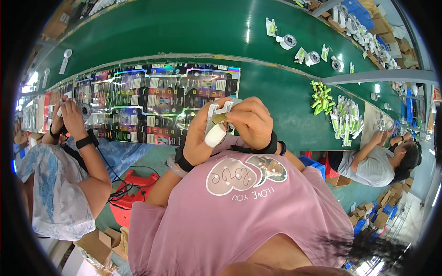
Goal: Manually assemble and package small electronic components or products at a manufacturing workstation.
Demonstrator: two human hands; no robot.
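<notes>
My left hand (199, 134) is closed round a white plastic housing (212, 110) with a notched end, held up in front of my chest. A white covering (215, 136) wraps what looks like my left thumb. My right hand (252, 122) meets it from the other side, its thumb and forefinger pinched on a small brownish-gold flat piece (219, 118) at the housing. The fingers hide how far that piece sits inside. Both wrists wear black bands. Just beyond my hands lie rows of glossy dark printed packaging sheets (152, 99) on the green bench.
To the right on the bench lie a heap of green cylindrical cells (321, 97) and a pile of white housings with green parts (346, 120). A grey rail (382, 77) crosses above. Co-workers sit at left (60, 184) and right (377, 161). A red stool (131, 195) stands at left.
</notes>
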